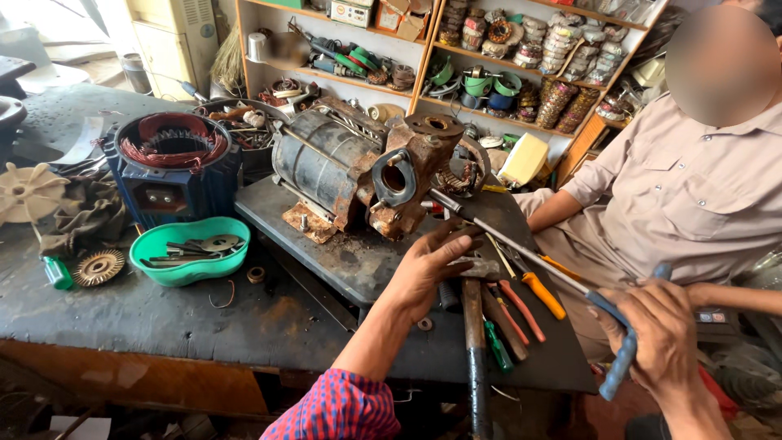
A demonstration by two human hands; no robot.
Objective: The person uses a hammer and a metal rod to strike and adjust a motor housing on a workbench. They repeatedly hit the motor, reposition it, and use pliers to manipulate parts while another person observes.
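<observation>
Left hand spread flat just below the rusty pump — right hand fisted on a long blue-handled wrench reaching it.

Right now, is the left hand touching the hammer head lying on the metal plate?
Touching. The head view shows the left hand with its fingers laid over the hammer head, no gap visible between them.

green bowl, blue stator, shelves
</observation>
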